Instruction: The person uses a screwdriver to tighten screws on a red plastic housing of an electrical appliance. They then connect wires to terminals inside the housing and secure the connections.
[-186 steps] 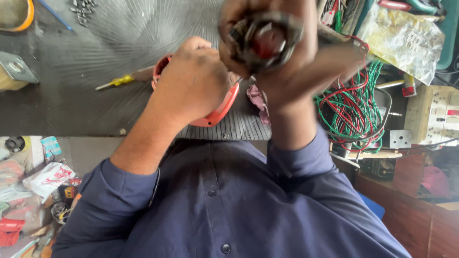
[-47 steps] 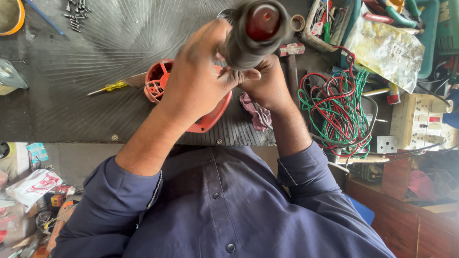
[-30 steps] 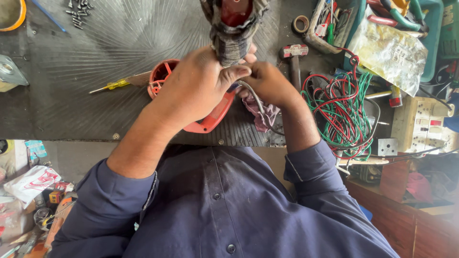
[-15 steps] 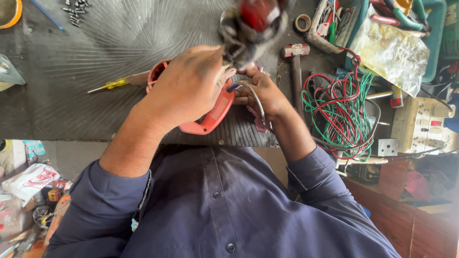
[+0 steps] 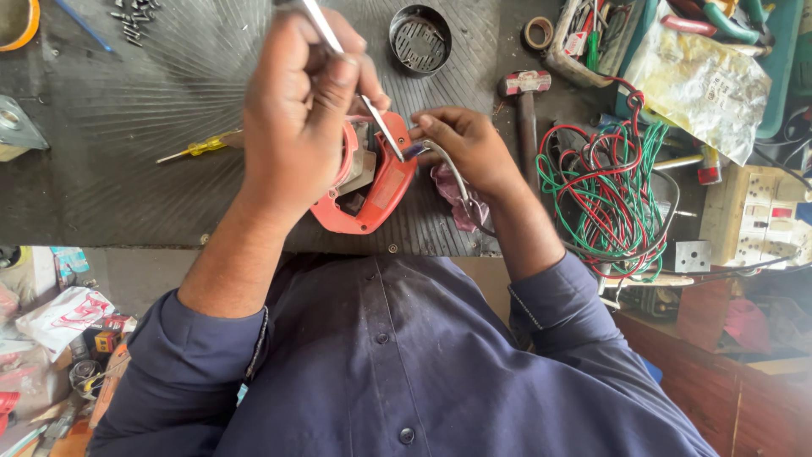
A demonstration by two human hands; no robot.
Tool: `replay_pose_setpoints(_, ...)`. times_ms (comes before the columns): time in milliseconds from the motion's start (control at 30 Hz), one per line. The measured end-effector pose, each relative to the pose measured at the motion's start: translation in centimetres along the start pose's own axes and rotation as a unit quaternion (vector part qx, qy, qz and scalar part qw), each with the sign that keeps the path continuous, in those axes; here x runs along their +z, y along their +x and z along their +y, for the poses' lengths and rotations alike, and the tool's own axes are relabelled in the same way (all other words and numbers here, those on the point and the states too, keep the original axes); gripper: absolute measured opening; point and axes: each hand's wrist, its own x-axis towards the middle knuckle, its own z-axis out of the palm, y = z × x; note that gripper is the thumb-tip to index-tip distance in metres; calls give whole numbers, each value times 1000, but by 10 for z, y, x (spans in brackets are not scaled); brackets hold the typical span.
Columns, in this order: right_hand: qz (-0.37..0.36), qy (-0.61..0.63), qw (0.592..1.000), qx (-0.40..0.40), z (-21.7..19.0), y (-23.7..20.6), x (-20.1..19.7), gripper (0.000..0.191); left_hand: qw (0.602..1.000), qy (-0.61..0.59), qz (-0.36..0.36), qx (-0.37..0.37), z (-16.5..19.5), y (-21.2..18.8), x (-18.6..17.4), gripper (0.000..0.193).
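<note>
Your left hand (image 5: pixel 300 110) grips a thin metal tool (image 5: pixel 372 114) and your right hand (image 5: pixel 469 152) pinches a grey wire (image 5: pixel 452 169) over the red plastic tool housing (image 5: pixel 376 182) on the dark ribbed surface (image 5: pixel 127 195), a light, rigid shell probably best steadied by its thick outer rim.
</note>
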Motion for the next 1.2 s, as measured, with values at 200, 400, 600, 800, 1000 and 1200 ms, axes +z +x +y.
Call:
replay_pose_setpoints(200, -119, 251, 954, 112, 6, 1, 7, 33, 994, -89, 45, 44, -15, -6, -11, 15)
replay_pose_setpoints(400, -99, 273, 951, 107, 18, 0, 10, 33, 995, -85, 36, 30, -13, -7, -13, 16)
replay_pose_setpoints(600, -80, 287, 949, 105, 20, 3, 8, 32, 998, -67, 19, 3, -6, -4, -9, 15)
replay_pose_setpoints(800, -58, 292, 946, 132, 12, 3, 12, 32, 998, -53, 18, -1, -8, -4, -9, 15)
replay_pose_setpoints(1000, -44, 304, 941, 144, 10, 0, 14, 28, 999, -49, 6, 18, -10, -4, -7, 16)
replay_pose_setpoints(1200, -46, 315, 937, 140, 14, 0, 17, 26, 999, -46, 9, 3, -8, -2, -5, 14)
